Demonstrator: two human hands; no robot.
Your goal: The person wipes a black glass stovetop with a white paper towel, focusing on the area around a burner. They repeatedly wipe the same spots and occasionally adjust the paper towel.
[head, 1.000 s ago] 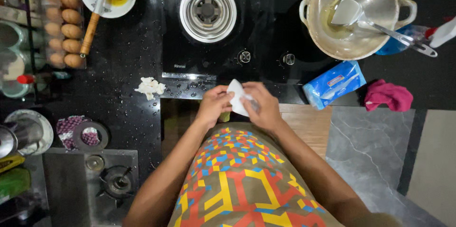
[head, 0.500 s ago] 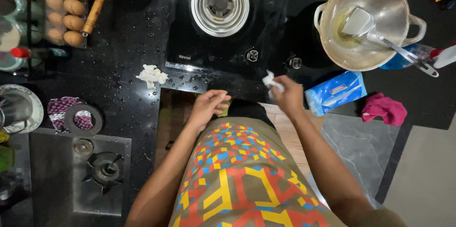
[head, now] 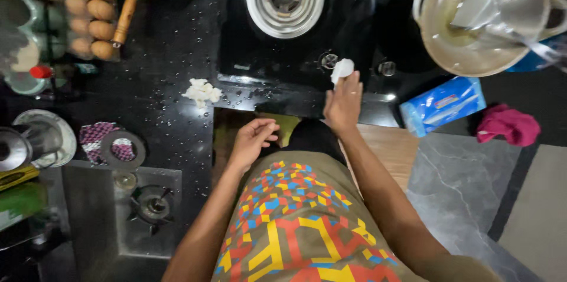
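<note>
A white tissue wad (head: pixel 342 70) was pinched in the right hand (head: pixel 342 105) fingertips, right at the stove's front edge by the knobs (head: pixel 328 60). The left hand (head: pixel 251 142) was hung loosely curled, empty, at 8 o'clock. Another crumpled wad (head: pixel 201 92) was left at 9 o'clock on wet counter (head: pixel 159 51).

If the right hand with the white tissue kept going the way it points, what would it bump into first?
The right hand points up toward the black stove. Its tissue sits between two knobs, so it would probably meet the stove's front edge there first, near the left knob. Depth is hard to judge.
</note>
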